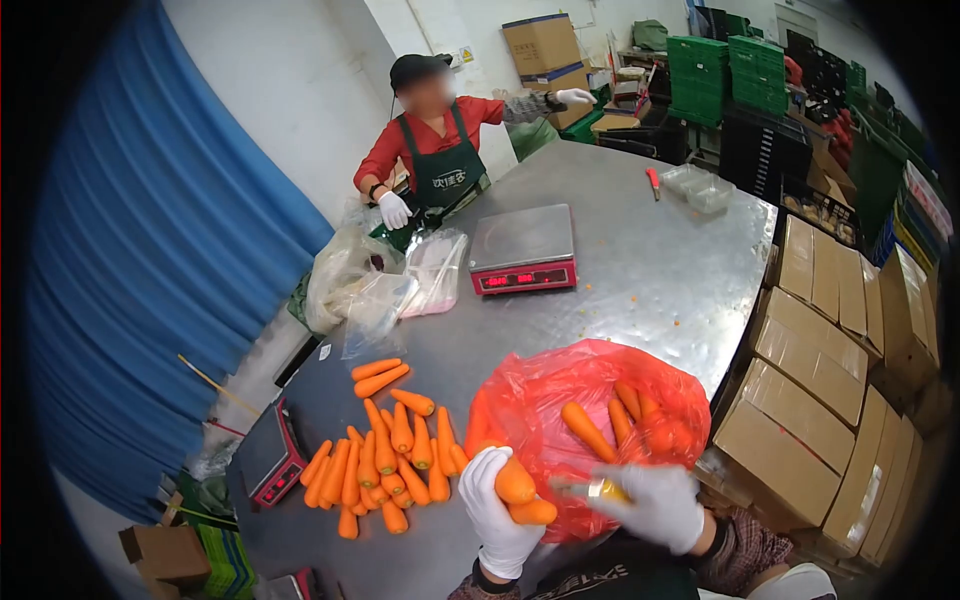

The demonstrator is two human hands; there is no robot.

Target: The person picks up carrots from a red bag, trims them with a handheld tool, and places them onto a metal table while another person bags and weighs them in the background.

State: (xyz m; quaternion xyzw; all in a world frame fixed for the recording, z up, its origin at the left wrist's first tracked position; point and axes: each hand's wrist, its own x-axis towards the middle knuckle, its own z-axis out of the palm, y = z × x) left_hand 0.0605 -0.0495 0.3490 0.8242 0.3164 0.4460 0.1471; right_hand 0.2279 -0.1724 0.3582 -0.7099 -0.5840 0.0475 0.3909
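Observation:
White gloves cover both my hands. My left hand is closed round carrots, whose thick ends point toward my right hand. My right hand grips a tool with a yellow handle; its tip is blurred and lies close to the held carrots. Just beyond my hands, an open red plastic bag holds several carrots. To the left, a pile of loose carrots rests on the metal table.
A red-based scale stands mid-table, another scale at the left edge. Clear plastic bags lie near a co-worker across the table. A red-handled tool and clear trays sit at the far right. Cardboard boxes line the right.

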